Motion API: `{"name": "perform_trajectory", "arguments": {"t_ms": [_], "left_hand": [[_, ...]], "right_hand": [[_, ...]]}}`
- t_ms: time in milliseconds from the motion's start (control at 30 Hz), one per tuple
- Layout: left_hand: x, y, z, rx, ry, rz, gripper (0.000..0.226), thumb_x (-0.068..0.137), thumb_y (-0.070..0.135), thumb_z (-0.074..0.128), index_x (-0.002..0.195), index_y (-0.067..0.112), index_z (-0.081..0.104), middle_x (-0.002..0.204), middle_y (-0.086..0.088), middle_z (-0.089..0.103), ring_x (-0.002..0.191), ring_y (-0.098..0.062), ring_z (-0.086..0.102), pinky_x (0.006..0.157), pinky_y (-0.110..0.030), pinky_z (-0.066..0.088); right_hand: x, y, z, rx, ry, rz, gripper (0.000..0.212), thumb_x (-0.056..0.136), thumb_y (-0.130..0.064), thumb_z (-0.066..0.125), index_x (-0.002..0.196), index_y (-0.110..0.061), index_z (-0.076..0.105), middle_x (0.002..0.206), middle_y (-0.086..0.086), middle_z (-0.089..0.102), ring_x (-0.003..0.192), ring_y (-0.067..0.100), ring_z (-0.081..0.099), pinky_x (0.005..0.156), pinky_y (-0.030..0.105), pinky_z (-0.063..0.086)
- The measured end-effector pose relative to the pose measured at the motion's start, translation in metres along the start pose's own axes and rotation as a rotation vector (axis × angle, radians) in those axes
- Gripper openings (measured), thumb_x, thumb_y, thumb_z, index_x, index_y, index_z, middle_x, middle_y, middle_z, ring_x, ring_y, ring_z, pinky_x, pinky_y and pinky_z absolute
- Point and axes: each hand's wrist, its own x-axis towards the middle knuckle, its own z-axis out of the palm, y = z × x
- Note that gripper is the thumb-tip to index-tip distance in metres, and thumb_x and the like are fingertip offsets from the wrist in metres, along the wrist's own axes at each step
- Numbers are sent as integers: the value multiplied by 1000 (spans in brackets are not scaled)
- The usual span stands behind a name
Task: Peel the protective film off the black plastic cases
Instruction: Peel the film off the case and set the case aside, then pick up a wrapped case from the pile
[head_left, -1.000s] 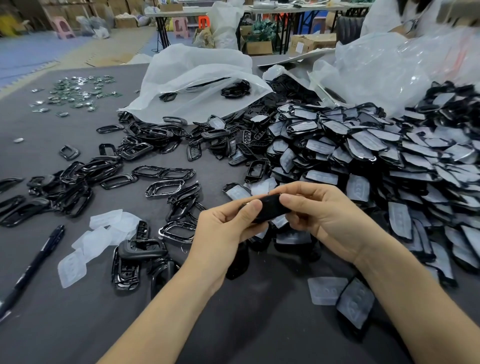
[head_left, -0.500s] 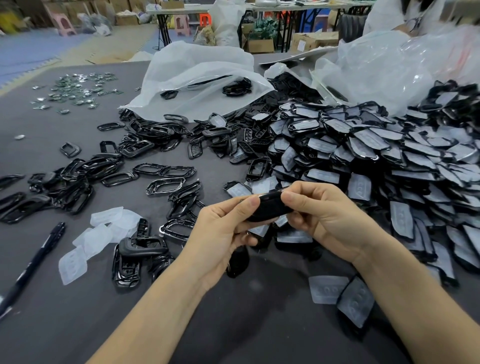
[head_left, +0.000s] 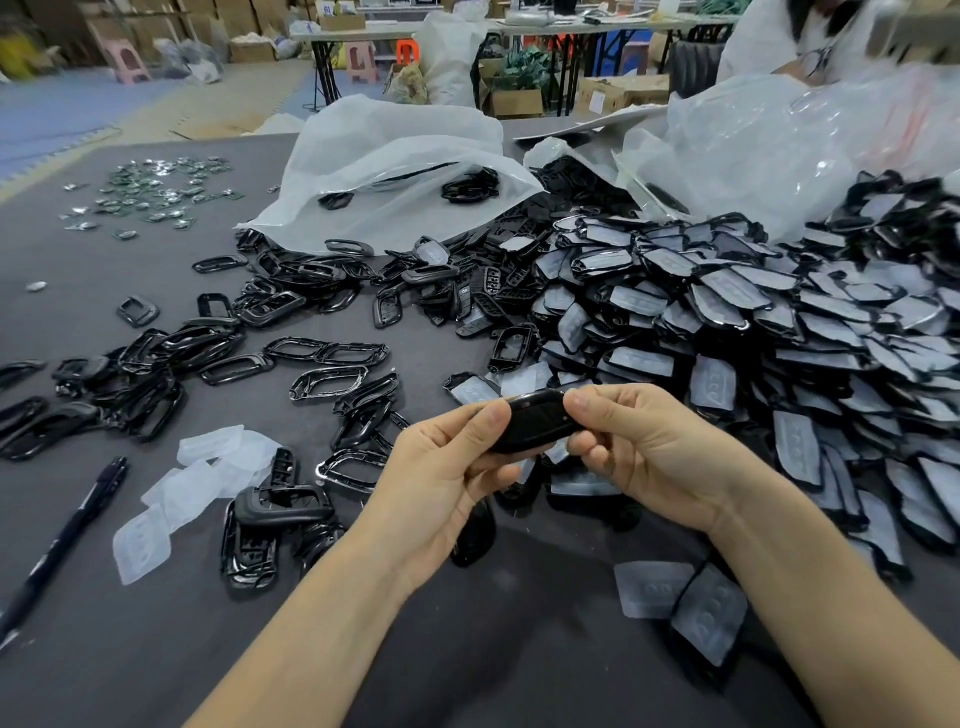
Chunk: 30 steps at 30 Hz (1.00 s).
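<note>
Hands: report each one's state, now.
Left hand: closed, pinching one end of the black case.
Right hand: closed, pinching its other end.

The black case (head_left: 537, 421) had both ends covered by the left hand (head_left: 441, 478) and right hand (head_left: 649, 457). Its underside was hidden, and film on it couldn't be told. Left of the case, the pen (head_left: 62, 540) was cut by the frame edge. Right of it, the pile of filmed cases (head_left: 779, 322) ran off-frame. Far beyond-left, the shiny bits (head_left: 156, 192) were too small to identify. Beyond-right, a person (head_left: 779, 36) was blurred and cropped at top.
</note>
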Motion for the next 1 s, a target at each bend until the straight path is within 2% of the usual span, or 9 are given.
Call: {"name": "perform_trajectory", "arguments": {"t_ms": [133, 333, 400, 500, 633, 700, 767, 867, 1000], "left_hand": [[5, 3, -6, 42, 13, 87, 29, 68, 34, 69, 87, 16, 80, 89, -9, 76, 71, -8, 71, 56, -15, 52], [9, -1, -16, 155, 48, 167, 37, 66, 38, 74, 98, 19, 78, 101, -14, 74, 95, -24, 71, 77, -23, 57], [10, 0, -18, 194, 132, 196, 39, 66, 45, 72, 99, 26, 78, 101, -9, 75, 97, -21, 71, 73, -20, 57], [10, 10, -33, 301, 348, 352, 24, 80, 43, 66, 95, 28, 78, 102, 1, 76, 99, -12, 70, 76, -21, 56], [14, 24, -67, 725, 777, 517, 26, 95, 13, 56, 105, 34, 69, 103, 9, 74, 67, 6, 59, 68, -5, 45], [18, 25, -80, 909, 882, 418, 34, 93, 10, 55, 124, 22, 63, 124, -3, 66, 106, -6, 61, 97, -20, 43], [21, 23, -88, 1145, 857, 215, 47, 93, 14, 57, 139, 14, 51, 142, -16, 50, 137, -32, 36, 114, -43, 27], [21, 18, -91, 1446, 735, 31, 47, 96, 26, 53, 141, 17, 47, 145, -10, 48, 139, -34, 34, 112, -46, 27], [18, 19, -88, 1322, 701, 183, 22, 92, 17, 61, 112, 13, 69, 111, -6, 70, 108, -29, 59, 87, -35, 40]], "right_hand": [[-1, 0, 2, 14, 32, -72, 4, 68, -6, 66, 67, -3, 66, 62, 8, 61, 52, 9, 62, 50, 13, 51], [-4, 2, 6, -172, 90, -202, 9, 68, -6, 69, 74, 0, 65, 65, 13, 64, 57, 17, 65, 59, 20, 54], [-5, -2, 5, -245, 157, -275, 5, 73, 0, 69, 73, 0, 64, 62, 10, 66, 57, 16, 66, 59, 20, 54], [-4, -22, -7, -442, 398, -517, 15, 79, 3, 70, 71, -9, 66, 62, 3, 69, 58, 14, 67, 59, 18, 54], [7, -68, -48, -1127, 882, -963, 13, 79, -9, 75, 75, -17, 66, 78, -3, 60, 65, 15, 58, 63, 18, 45], [21, -93, -72, -1332, 984, -908, 6, 79, -8, 74, 83, -8, 71, 86, 5, 57, 72, 24, 56, 67, 27, 38], [36, -110, -93, -1438, 976, -660, 5, 79, -9, 73, 84, -7, 71, 91, 13, 62, 82, 32, 58, 71, 32, 39], [45, -118, -106, -1516, 921, -451, 3, 78, -9, 74, 78, -8, 71, 86, 16, 70, 85, 34, 62, 74, 36, 45], [43, -118, -102, -1516, 947, -451, 9, 78, -11, 71, 74, -18, 67, 84, 8, 71, 83, 30, 62, 73, 35, 48]]}}
